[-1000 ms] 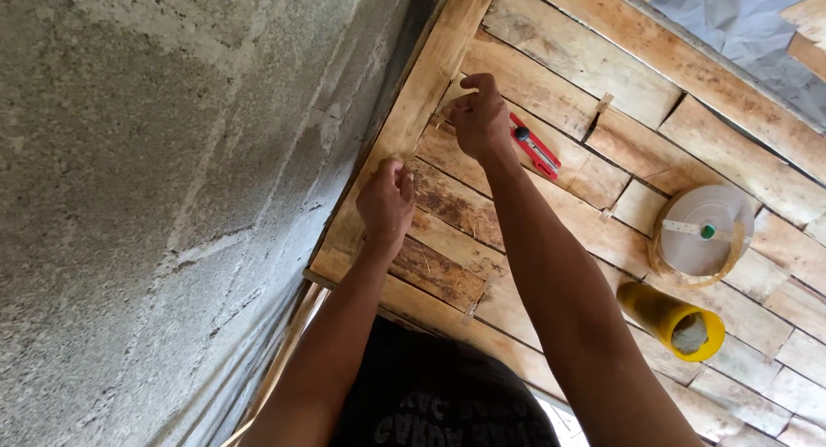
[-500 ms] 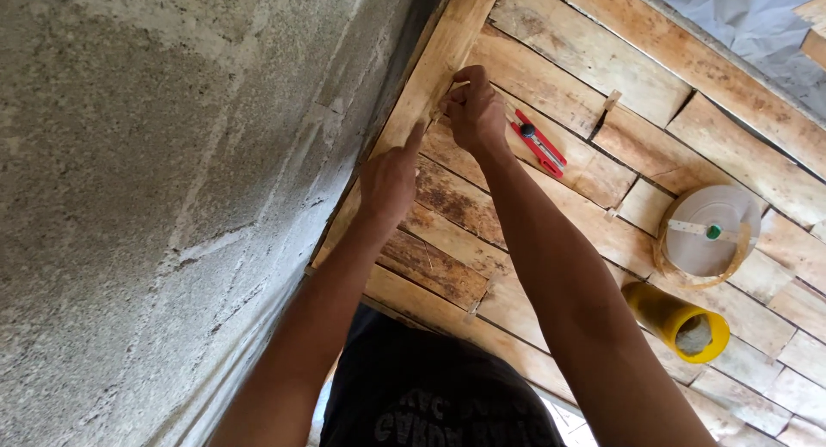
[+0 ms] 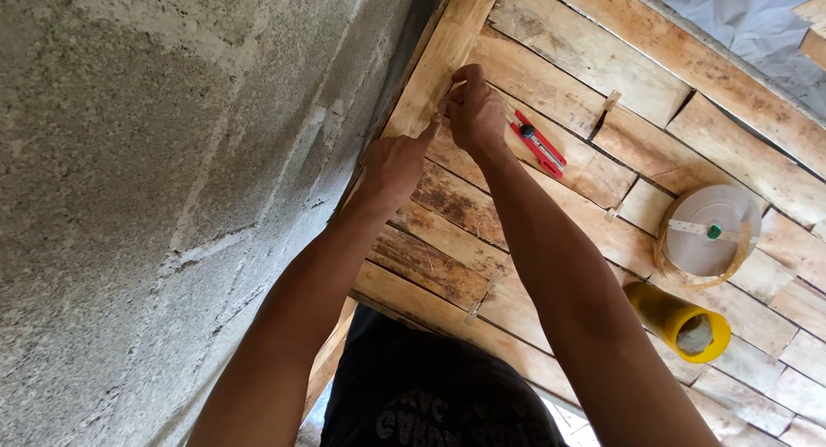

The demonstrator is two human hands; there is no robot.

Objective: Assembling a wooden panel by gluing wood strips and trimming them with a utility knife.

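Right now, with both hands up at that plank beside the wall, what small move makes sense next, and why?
Probably press the thin pale strip flat against the edge plank. The right hand pinches its end there and the left hand has a fingertip just below it, while the red cutter lies unused nearby.

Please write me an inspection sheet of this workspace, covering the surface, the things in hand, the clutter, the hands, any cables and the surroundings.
Surface: wooden plank platform, boards worn and stained, gaps between them.
Things in hand: thin pale strip at the edge plank beside the wall, pinched by the right hand.
Clutter: red utility knife lying on the boards; reel of pale banding; yellow container on its side, grey stuff in its mouth; small wood slips in the gaps.
Hands: left hand rests on the edge plank, forefinger out; right hand closed on the strip.
Cables: nothing seen.
Surroundings: rough grey block wall on the left; grey sheet beyond the platform.
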